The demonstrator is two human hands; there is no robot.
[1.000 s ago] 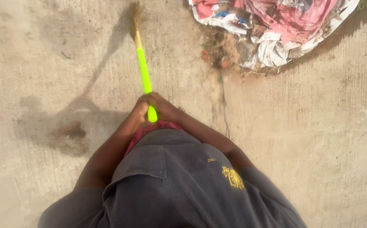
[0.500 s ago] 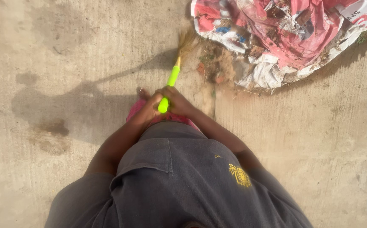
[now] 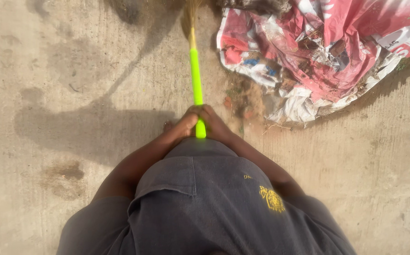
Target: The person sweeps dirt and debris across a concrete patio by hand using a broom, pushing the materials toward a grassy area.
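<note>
Head view looking straight down, and both hands are wrapping the bright green handle of a broom (image 3: 196,80) right in front of the body. The left hand (image 3: 182,126) is curling in from one side, the right hand (image 3: 215,123) from the other, fingers closing tight around the lower end of the handle with its tip poking out just beneath them. Neither hand is clearly ahead; they are sitting level, touching each other across the grip.

The handle's long axis is running almost straight away from the person, leaning a little to the left as it goes, and the straw bristles (image 3: 190,16) are lying at the far end, near the top edge of the frame. Off to the right of the bristles and handle, a crumpled red and white plastic sheet (image 3: 337,52) is lying on the concrete floor (image 3: 365,179), carrying dry scraps. A small heap of dirt and debris (image 3: 245,97) is sitting against the sheet's near edge, just right of the handle.
</note>
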